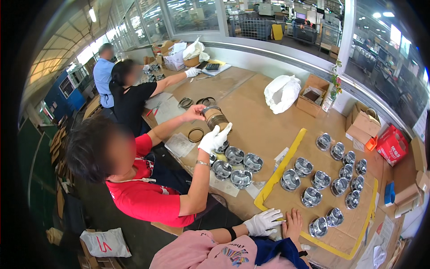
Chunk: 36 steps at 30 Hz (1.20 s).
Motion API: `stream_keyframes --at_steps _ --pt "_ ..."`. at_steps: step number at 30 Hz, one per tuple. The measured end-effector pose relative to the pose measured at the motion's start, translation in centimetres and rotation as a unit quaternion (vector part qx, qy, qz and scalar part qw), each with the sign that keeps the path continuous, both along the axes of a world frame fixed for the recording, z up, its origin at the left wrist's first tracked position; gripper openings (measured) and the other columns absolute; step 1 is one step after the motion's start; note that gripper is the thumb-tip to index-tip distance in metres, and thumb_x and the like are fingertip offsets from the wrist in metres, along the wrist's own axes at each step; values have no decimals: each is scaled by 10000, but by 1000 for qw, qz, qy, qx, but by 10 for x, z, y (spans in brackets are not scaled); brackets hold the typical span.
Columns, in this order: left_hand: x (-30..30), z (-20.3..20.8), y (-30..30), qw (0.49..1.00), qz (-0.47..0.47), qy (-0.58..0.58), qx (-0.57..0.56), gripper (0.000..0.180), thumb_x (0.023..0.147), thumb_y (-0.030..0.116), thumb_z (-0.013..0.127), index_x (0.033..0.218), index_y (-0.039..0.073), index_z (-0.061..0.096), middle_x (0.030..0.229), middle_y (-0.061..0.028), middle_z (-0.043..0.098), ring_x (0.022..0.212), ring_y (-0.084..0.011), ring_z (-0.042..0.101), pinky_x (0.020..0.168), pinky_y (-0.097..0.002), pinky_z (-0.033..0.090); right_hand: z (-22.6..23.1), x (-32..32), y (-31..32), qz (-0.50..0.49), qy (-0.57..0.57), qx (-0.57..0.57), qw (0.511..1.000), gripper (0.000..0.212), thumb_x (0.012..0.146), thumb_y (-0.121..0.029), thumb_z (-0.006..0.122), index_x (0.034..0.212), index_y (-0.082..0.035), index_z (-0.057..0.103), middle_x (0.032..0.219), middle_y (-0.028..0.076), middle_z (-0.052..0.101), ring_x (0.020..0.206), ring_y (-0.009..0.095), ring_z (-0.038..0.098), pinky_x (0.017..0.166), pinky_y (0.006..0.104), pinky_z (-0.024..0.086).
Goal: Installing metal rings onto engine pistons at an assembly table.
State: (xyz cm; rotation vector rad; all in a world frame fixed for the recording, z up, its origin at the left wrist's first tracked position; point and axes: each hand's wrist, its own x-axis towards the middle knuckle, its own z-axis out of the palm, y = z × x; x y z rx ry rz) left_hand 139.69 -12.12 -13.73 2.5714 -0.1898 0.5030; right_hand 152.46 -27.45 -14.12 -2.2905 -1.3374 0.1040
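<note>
My left hand (pixel 264 222), in a white glove, rests at the near table edge with its fingers stretched out. Bare and with fingers extended, my right hand (pixel 293 225) lies just beside it. Neither hand visibly holds anything. Both are by the near-left corner of a yellow-bordered cardboard sheet (pixel 280 193). Several shiny metal pistons stand on that sheet; the closest to my right hand are one piston (pixel 318 227) and its neighbour (pixel 334 217). Farther left, more pistons (pixel 241 179) are grouped in front of a co-worker in red.
The red-shirted co-worker (pixel 148 193) holds a stack of metal rings (pixel 216 119); loose rings (pixel 195 134) lie nearby. Two more people work farther left. A white bag (pixel 282 93), cardboard boxes (pixel 312 95), a plant (pixel 333 85) and a red package (pixel 393 145) line the window side.
</note>
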Motion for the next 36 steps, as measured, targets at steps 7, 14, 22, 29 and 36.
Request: stream_keyframes --at_steps 7,14,22,29,36 --pt "1 4 0 1000 3 1 -1 487 786 284 591 1227 86 526 1264 -172 480 1223 -330 424 1062 -442 298 0 1 -1 -3 -1 2 1000 427 807 -264 582 1196 -89 549 1371 149 402 1297 349 310 1065 480 211" --pt "0 6 -1 1000 3 4 2 442 794 281 590 1180 72 543 1280 -181 466 1235 -341 413 1058 -454 303 3 -1 0 -1 0 6 1000 423 806 -262 582 1190 -87 554 1371 148 403 1295 350 312 1065 477 212" --pt "0 9 -1 1000 5 12 -1 463 801 281 585 1219 89 529 1275 -175 470 1228 -331 418 1061 -449 297 7 -1 0 1 8 8 1000 414 799 -227 577 1185 -79 552 1377 144 393 1296 354 305 1068 479 213" --pt "0 8 -2 1000 15 14 5 465 803 288 585 1223 96 532 1272 -165 474 1220 -330 424 1061 -439 298 3 0 -1 4 1 22 1000 411 806 -245 577 1181 -78 557 1365 148 408 1283 357 323 1059 481 225" --pt "0 7 -2 1000 11 19 11 478 798 283 598 1234 105 521 1277 -163 470 1224 -336 422 1051 -452 313 4 -1 -1 2 -5 29 1000 413 804 -263 590 1175 -81 564 1349 150 426 1272 353 342 1054 477 235"
